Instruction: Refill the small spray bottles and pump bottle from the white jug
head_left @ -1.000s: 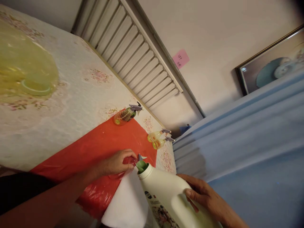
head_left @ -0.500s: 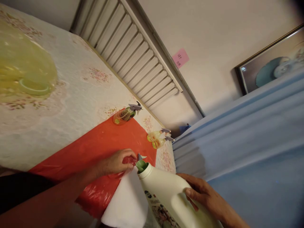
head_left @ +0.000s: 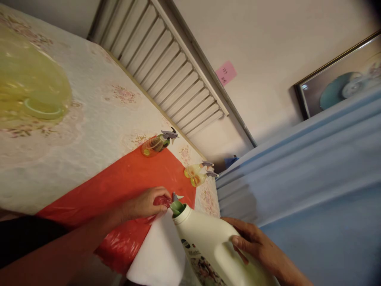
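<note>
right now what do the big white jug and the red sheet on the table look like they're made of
The white jug looks like opaque moulded plastic with a smooth, slightly satin finish: soft highlights, a seamless rounded shoulder, a printed label low on its side. The red sheet looks like thin glossy plastic film, probably a bag or liner: it shines and crinkles into fine wrinkles near the left hand.

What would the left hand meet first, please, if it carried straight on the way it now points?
Probably the green funnel just past the left hand, at the white jug's mouth, though depth is unclear.
</note>
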{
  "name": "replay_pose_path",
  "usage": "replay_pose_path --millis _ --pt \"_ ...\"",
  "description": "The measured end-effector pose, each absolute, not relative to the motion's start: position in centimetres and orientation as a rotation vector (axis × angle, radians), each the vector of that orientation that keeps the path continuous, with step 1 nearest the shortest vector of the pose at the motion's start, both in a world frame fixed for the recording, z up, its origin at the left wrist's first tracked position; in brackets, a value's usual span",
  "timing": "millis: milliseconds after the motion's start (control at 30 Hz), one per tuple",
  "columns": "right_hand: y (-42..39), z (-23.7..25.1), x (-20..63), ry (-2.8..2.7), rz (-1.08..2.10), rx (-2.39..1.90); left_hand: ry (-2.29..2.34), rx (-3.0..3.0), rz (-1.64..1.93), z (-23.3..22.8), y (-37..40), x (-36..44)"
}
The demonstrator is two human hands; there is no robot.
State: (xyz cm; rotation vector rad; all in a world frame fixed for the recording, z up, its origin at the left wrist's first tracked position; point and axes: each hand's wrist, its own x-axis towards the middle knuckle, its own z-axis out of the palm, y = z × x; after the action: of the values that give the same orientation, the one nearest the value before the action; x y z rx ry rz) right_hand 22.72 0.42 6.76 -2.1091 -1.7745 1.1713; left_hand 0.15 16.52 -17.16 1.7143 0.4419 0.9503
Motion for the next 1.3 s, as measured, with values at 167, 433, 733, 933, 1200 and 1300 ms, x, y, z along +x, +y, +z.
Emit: replay_pose_path --millis 167,433,733,933,1200,1300 --pt "0.4 6.65 22.97 -1.773 1.172 -2.116 0.424 1.709 0.948 -17.04 16.49 0.05" --pt "0.33 6.67 23.24 -1.77 1.17 -2.099 0.439 1.719 0.958 -17.31 16.56 0.13" --pt "0.46 6.7 23.19 -1.79 1.172 -2.077 0.432 1.7 0.961 -17.1 16.48 0.08" --pt "0.35 6.68 23.39 -1.793 1.172 -2.104 0.446 1.707 0.951 -17.31 16.54 0.18" --pt "0.56 6.82 23.22 -1.784 1.179 -2.109 0.444 1.713 0.956 -17.42 16.59 0.24" --pt "0.57 6.84 23.29 -1.798 1.183 -2.106 0.446 1.714 0.951 -17.33 16.57 0.2"
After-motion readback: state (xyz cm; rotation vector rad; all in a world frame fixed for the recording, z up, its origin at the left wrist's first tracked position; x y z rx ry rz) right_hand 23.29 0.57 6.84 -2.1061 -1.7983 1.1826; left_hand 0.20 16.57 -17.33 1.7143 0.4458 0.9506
